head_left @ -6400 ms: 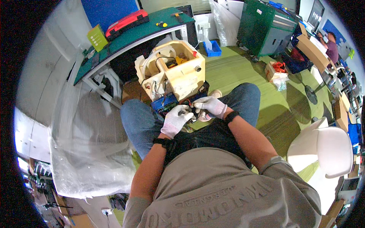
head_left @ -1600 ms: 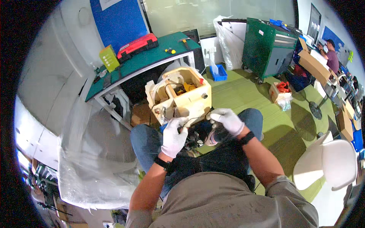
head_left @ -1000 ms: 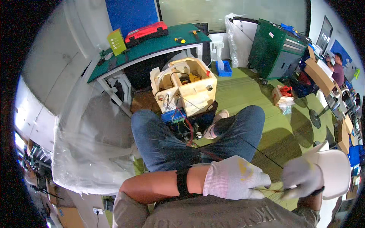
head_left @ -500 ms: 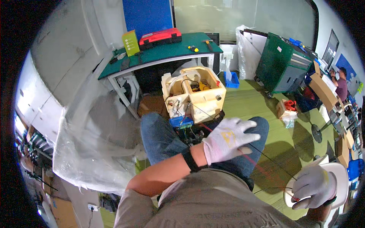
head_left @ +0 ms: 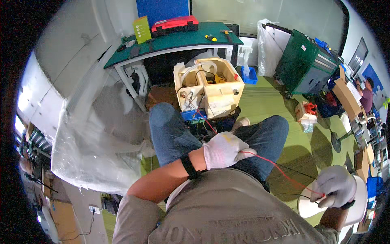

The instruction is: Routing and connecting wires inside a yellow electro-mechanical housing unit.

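The left hand (head_left: 227, 149) pinches the red wire (head_left: 276, 165). The right hand (head_left: 335, 185) has its fingers closed on that wire's far end, and the black wire (head_left: 298, 172) seems to go into the same grip. The red wire crosses over the right leg (head_left: 266, 140) between the hands. Past the left hand, it goes up near the blue box (head_left: 190, 115), by the tub (head_left: 223, 101). A hard tug could pull it loose there. The wires could tangle too, because they run close together.
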A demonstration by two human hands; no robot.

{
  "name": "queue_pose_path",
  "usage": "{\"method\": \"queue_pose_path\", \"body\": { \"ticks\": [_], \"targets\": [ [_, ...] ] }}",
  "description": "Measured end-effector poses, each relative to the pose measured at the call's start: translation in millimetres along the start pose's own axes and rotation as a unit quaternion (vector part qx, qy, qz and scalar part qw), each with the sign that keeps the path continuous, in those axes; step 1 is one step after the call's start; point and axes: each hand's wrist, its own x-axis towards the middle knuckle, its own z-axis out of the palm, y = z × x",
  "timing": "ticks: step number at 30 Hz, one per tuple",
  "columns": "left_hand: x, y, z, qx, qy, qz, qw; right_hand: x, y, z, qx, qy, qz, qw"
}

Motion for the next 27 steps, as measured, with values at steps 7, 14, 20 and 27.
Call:
{"method": "queue_pose_path", "body": {
  "ticks": [7, 14, 20, 27],
  "targets": [
    [4.0, 32.8, -7.5, 0.044, -0.02, -0.019, 0.999, 4.7, 44.8, 34.8, 0.216, 0.326, 0.03, 0.92],
    [7.7, 51.7, -15.9, 0.048, 0.001, 0.019, 0.999, 23.0, 65.4, 36.6, 0.219, 0.384, 0.105, 0.891],
    [19.6, 66.4, -8.2, 0.052, -0.023, 0.033, 0.998, 35.5, 90.7, 47.9, 0.157, 0.368, 0.184, 0.898],
    [47.2, 74.5, -4.4, -0.031, 0.055, 0.058, 0.996, 159.5, 193.5, 68.6, 0.177, 0.229, 0.128, 0.948]
  ]
}}
